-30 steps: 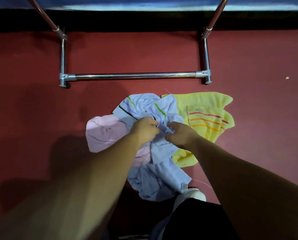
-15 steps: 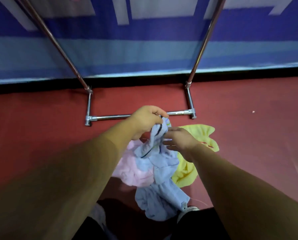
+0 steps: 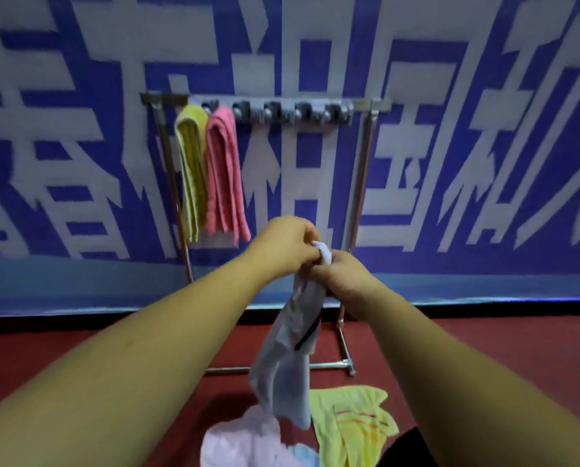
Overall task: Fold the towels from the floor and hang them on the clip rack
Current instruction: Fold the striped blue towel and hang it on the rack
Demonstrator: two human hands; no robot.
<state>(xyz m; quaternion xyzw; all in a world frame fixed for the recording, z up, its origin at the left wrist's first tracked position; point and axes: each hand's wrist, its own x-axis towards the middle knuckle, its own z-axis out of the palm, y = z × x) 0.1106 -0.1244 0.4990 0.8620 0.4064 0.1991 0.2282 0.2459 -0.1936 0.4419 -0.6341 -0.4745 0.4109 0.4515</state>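
Note:
A light blue towel (image 3: 287, 358) with a dark stripe hangs down from both my hands at chest height. My left hand (image 3: 283, 244) and my right hand (image 3: 346, 281) pinch its top edge close together. Behind them stands the clip rack (image 3: 295, 111), a metal frame with a row of clips along its top bar. A yellow towel (image 3: 189, 170) and a pink towel (image 3: 223, 173) hang folded from its left clips. On the floor below lie a pale pink towel (image 3: 245, 443) and a yellow striped towel (image 3: 352, 426).
The rack's base bar (image 3: 329, 365) rests on the red floor (image 3: 517, 358) just beyond the towel pile. A blue banner with large white characters (image 3: 450, 163) covers the wall behind the rack. Several clips on the right of the bar hold nothing.
My hands have lifted the light blue towel off the floor pile up to chest height, and my head has tilted up, bringing the rack's top bar into view.

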